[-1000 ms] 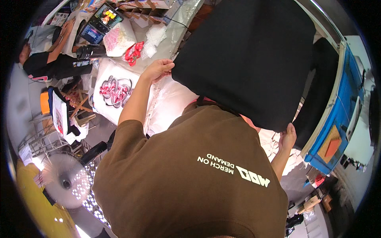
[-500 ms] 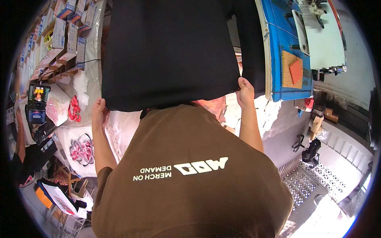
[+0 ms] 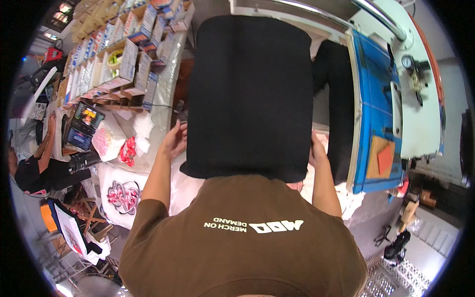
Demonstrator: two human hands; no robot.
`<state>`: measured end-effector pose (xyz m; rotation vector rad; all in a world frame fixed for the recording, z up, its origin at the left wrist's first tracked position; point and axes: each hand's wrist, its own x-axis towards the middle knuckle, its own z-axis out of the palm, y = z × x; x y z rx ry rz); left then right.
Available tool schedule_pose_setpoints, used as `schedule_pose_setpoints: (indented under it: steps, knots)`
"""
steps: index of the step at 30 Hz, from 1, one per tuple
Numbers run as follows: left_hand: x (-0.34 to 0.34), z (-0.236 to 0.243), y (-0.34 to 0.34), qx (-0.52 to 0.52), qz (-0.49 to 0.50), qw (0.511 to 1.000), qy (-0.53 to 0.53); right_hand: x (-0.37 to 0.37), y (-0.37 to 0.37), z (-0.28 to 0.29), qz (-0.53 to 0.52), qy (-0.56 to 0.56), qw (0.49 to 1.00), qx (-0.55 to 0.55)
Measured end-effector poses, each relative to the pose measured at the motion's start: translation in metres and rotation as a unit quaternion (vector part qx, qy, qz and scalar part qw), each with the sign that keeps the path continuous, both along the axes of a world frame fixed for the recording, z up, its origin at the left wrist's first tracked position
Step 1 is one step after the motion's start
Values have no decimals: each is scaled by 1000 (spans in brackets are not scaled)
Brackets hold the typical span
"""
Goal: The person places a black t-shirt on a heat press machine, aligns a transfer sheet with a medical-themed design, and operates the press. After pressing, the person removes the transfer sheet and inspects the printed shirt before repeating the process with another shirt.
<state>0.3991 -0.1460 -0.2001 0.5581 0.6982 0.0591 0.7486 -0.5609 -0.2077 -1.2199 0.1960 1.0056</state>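
Observation:
A black garment lies stretched smooth over a rounded rectangular form in front of me, with a separate black length hanging along its right. My left hand is beside its left edge, fingers loosely curled and apart, with nothing visible in them. My right hand is at its lower right edge; its fingers are mostly hidden by the fabric, so I cannot tell whether they grip it. My brown shirt fills the lower middle.
A blue press with metal bar and gauge stands right. At left are boxes, screens, red cloth and a printed white piece. Another person works at far left. A chair stands lower right.
The view has swung round. Both hands have moved from the hem's corners to the garment's sides, and the fabric now lies on the form with its rounded corners showing.

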Motion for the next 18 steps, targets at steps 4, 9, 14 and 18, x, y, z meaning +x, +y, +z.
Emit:
schedule_pose_setpoints:
  steps: [4, 9, 14, 18]
  knots:
    - [94, 22, 66, -34, -11, 996, -78, 84, 111, 43, 29, 36, 999, 19]
    - [204, 48, 115, 40, 65, 996, 40, 165, 159, 28, -104, -46, 984, 136]
    - [193, -14, 209, 95, 198, 975, 22, 220, 171, 14, -283, -153, 944, 74]
    - [185, -33, 253, 70, 150, 985, -47, 229, 173, 8, -292, -137, 945, -58]
